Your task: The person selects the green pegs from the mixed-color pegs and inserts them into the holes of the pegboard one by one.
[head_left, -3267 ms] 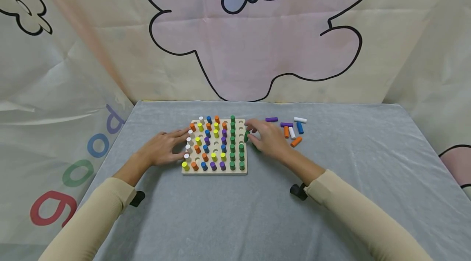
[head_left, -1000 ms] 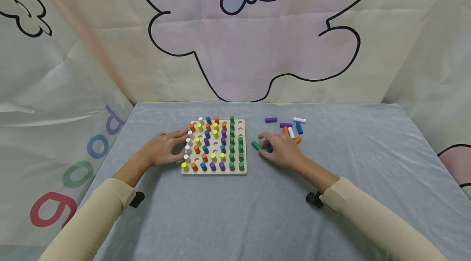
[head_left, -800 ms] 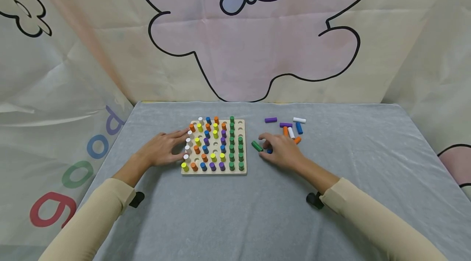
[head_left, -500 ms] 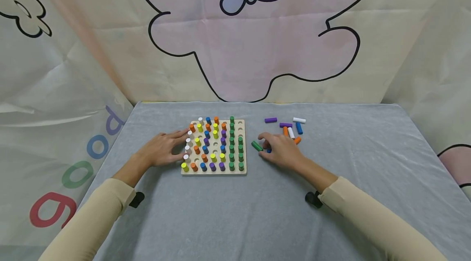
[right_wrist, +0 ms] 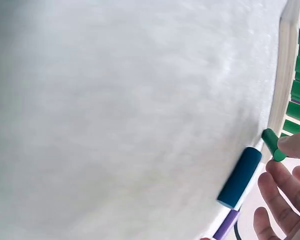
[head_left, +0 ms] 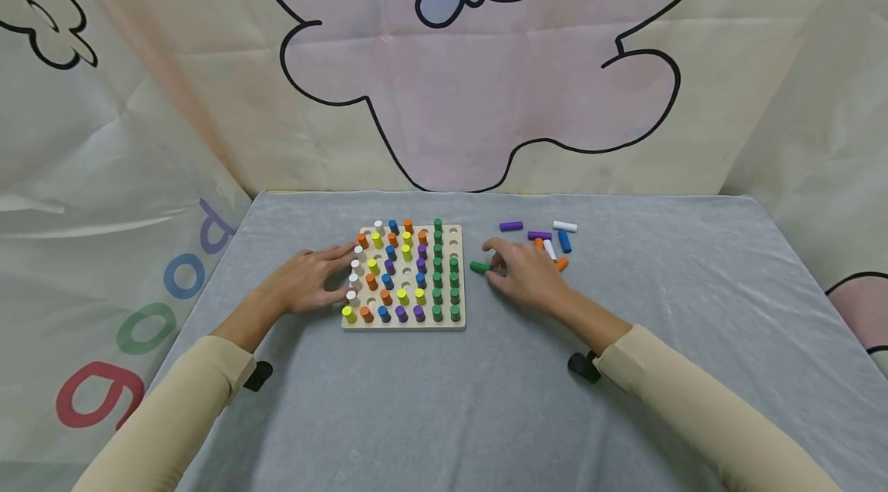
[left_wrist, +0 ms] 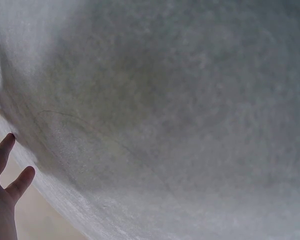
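A wooden pegboard (head_left: 406, 325) stands on the grey cloth, bearing upright pegs in mixed colours. My left hand (head_left: 308, 280) rests at its left edge with fingers spread along the side; fingers of it (left_wrist: 21, 182) also show in the left wrist view. To the right of the board, my right hand (head_left: 523, 272) pinches a green peg (head_left: 479, 267) between thumb and fingertips, its free end pointing at the board. In the right wrist view a blue peg (right_wrist: 240, 177) lies on the cloth near that hand; the head view hides it. Green pegs (head_left: 454, 281) fill part of the board's rightmost column.
Behind the right hand several loose pegs lie on the cloth: purple (head_left: 511, 226), white (head_left: 565, 227), blue (head_left: 564, 241) and orange (head_left: 562, 264) ones. A printed curtain (head_left: 555, 91) hangs behind the table's far edge.
Since the oldest frame, one more green peg stands in the rightmost column. Over the last half second, my right hand has moved slightly up, and the green peg has shifted left and turned nearly level.
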Available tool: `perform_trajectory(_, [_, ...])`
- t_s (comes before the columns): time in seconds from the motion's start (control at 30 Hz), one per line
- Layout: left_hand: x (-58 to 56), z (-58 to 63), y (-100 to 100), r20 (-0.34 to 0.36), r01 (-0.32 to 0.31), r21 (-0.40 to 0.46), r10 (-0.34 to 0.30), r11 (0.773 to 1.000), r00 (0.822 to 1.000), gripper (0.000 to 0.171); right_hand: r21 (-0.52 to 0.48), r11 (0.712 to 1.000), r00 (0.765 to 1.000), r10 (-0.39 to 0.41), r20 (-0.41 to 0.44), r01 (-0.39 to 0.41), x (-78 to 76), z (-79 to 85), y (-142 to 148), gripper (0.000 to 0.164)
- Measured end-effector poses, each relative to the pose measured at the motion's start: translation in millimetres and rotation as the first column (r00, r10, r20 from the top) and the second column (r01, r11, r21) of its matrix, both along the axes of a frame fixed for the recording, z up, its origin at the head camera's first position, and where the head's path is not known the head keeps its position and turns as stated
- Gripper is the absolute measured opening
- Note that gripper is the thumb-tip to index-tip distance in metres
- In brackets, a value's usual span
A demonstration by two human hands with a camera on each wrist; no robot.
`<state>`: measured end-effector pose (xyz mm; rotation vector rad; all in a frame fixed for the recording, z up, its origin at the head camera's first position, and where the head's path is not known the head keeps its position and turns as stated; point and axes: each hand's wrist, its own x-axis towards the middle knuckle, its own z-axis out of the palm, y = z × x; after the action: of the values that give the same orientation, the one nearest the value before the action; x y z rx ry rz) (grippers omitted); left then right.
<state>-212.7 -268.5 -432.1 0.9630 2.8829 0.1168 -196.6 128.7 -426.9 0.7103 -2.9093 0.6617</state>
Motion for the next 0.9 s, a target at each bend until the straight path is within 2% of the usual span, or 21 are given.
perform_trajectory(0.3, [0.5, -1.3, -1, 0.001, -0.006, -0.002, 0.006, 1.000, 1.000, 0.073, 0.006, 1.000, 1.000, -0.024, -0.005, 0.024, -7.6, 9.4, -11, 0.037])
perform_trajectory(0.6, [-1.2, -2.3, -2, -0.002, -0.001, -0.001, 0.001, 1.000, 1.000, 0.073, -0.039, 0.999, 0.998, -0.015, -0.062, 0.013, -14.0, 17.5, -18, 0.031])
perform_trajectory(0.9, [-0.8, -2.1, -1, 0.000, -0.005, 0.000, 0.005, 1.000, 1.000, 0.073, -0.069, 0.998, 0.996, 0.004, -0.091, -0.010, -18.7, 22.4, -30, 0.033])
